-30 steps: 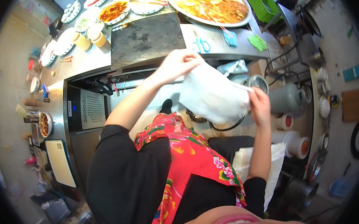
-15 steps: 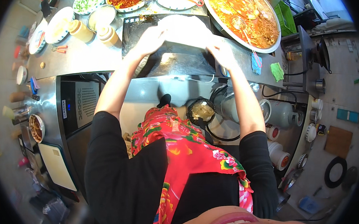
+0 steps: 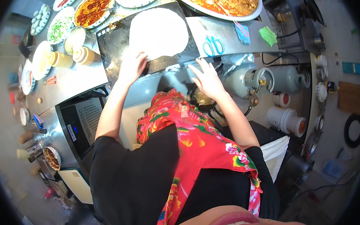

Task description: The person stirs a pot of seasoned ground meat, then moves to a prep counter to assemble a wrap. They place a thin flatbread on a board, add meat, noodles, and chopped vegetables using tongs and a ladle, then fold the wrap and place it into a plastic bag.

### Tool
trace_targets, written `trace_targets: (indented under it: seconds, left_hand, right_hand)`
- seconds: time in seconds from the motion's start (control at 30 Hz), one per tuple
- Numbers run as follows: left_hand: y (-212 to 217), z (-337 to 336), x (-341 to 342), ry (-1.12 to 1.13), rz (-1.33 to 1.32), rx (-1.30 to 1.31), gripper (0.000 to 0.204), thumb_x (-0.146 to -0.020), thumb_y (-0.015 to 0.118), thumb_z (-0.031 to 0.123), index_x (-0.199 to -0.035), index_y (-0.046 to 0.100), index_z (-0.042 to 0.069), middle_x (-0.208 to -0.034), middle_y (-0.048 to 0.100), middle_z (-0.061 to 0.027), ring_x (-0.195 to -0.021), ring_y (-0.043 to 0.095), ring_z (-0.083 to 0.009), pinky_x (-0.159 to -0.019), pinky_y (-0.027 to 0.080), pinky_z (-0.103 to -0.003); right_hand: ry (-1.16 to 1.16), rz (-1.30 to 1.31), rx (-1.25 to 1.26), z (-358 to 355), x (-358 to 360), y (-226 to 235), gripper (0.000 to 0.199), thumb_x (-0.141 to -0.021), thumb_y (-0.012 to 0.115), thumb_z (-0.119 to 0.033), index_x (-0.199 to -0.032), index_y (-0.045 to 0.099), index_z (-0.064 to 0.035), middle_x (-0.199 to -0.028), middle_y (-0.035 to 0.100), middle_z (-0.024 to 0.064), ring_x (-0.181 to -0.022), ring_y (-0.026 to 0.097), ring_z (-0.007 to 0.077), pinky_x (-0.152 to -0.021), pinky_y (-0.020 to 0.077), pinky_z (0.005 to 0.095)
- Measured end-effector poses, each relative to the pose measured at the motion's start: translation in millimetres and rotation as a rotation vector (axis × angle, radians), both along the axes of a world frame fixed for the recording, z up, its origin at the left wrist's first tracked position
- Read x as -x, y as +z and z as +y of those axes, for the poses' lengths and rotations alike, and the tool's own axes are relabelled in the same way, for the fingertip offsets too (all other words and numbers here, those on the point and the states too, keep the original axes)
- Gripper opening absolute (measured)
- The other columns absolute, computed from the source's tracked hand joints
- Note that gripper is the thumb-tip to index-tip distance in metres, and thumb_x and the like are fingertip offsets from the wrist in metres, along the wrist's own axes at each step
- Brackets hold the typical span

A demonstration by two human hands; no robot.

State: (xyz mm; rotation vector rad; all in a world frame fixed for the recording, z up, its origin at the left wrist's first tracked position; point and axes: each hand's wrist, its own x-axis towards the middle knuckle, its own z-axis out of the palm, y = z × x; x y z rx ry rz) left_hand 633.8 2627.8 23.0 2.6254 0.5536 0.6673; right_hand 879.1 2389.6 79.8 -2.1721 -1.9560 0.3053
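A thin, round white sheet of dough [image 3: 158,33] lies flat on the dark square griddle [image 3: 116,46]; strong light washes out its surface. At the sheet's near left edge is my left hand [image 3: 134,67], fingers loosely bent and holding nothing that I can see; whether they touch the edge I cannot tell. My right hand [image 3: 207,78] hangs in front of the counter's near edge, fingers spread and nothing in it. Blue-handled scissors [image 3: 213,47] lie on the steel counter, just beyond that hand.
A large pan of red stew [image 3: 227,15] stands far right, with bowls of chili flakes [image 3: 93,12] and chopped greens [image 3: 60,27] far left. Two squeeze bottles [image 3: 85,56] sit left of the griddle. Gas cylinders [image 3: 244,81] are below the counter, right. Cloths [image 3: 268,36] lie near the right corner.
The white sheet has gone from between my two hands to lying flat on the griddle. My right hand has drawn back toward me, off the sheet. The view has shifted, uncovering the scissors.
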Motion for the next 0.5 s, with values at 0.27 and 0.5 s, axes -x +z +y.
trace_targets:
  seconds: [0.27, 0.5]
  left_hand:
    - [-10.1, -24.3, -67.0, -0.034, 0.152, -0.052, 0.011, -0.088, 0.059, 0.011, -0.094, 0.055, 0.002, -0.091, 0.056, -0.0197, -0.088, 0.059, -0.0382, -0.077, 0.049, -0.045]
    - [-53.1, 55.8, -35.5, 0.06, 0.729, -0.44, 0.034, -0.093, 0.048, 0.028, -0.086, 0.071, 0.005, -0.086, 0.071, -0.0186, -0.077, 0.068, -0.0364, -0.073, 0.052, -0.051]
  right_hand:
    - [-0.474, 0.162, -0.126, -178.9, 9.7, 48.2, 0.041, -0.089, 0.065, -0.008, -0.13, 0.059, -0.0063, -0.127, 0.059, 0.0194, -0.121, 0.055, 0.0376, -0.103, 0.0442, 0.0453]
    - [-0.922, 0.052, -0.399, -335.8, 57.7, 50.7, 0.029, -0.091, 0.063, -0.008, -0.119, 0.065, -0.0037, -0.112, 0.065, 0.018, -0.103, 0.062, 0.0371, -0.092, 0.0489, 0.0448]
